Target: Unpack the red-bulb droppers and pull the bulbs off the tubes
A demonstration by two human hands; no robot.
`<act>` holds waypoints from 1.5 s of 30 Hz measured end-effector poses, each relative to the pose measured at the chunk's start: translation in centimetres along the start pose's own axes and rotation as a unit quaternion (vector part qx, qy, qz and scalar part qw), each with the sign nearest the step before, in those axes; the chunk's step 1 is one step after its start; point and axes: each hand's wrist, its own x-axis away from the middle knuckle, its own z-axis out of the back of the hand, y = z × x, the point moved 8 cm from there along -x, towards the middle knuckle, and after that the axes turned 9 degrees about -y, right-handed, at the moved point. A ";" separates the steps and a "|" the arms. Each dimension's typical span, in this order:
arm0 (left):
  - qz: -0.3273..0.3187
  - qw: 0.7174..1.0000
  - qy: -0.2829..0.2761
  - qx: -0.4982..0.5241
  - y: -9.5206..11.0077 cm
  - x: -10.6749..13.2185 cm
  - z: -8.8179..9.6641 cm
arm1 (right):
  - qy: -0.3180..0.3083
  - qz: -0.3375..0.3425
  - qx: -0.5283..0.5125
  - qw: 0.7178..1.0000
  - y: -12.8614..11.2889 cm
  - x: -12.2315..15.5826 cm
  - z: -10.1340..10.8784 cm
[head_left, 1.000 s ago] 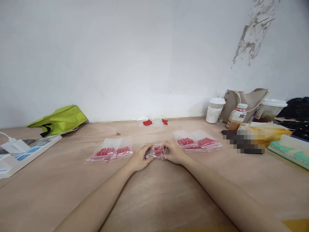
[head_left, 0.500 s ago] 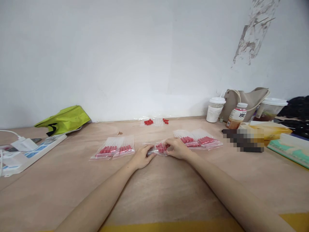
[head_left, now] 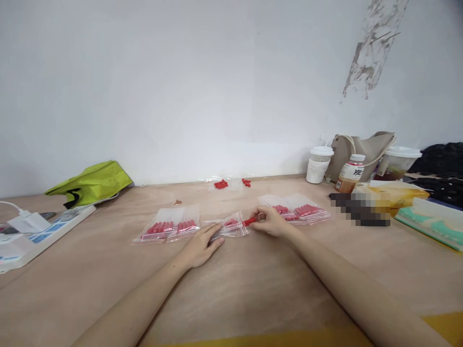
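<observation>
A clear zip bag (head_left: pixel 237 231) with short red tube-like pieces (head_left: pixel 230 222) in it lies on the table between my hands. My left hand (head_left: pixel 202 246) rests at the bag's left end, fingers stretched out over the plastic and thumb spread apart. At the bag's right end, my right hand (head_left: pixel 269 221) pinches a red tube-like piece (head_left: pixel 249 221) that sticks out at the bag's mouth. To the left, two filled zip bags (head_left: pixel 170 226) lie side by side. More filled bags (head_left: pixel 302 209) overlap just beyond my right hand.
Loose red pieces (head_left: pixel 221 184) lie on clear plastic by the wall. At left are a power strip (head_left: pixel 68 226) and a yellow-green bag (head_left: pixel 97 183). At right stand a paper-wrapped cup (head_left: pixel 318 166), a drink bottle (head_left: pixel 349 173), a grey bag (head_left: pixel 369 144) and a tissue pack (head_left: pixel 430 221).
My left hand has slid slightly left and its fingers have spread. My right hand has moved off the bag's surface to its right end, where a red piece now shows in its fingertips.
</observation>
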 end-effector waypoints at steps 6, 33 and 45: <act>-0.002 1.000 0.006 0.000 -0.1 -0.2 -0.1 | -0.003 -0.091 -0.125 0.988 0.7 0.5 4.6; 0.033 0.999 0.010 -0.036 -1.2 -0.3 -0.4 | -0.026 0.129 0.457 0.880 -1.5 2.1 -0.9; 0.010 0.998 0.041 0.052 -0.3 0.2 0.8 | 0.050 0.047 0.372 0.926 -3.1 1.9 -0.7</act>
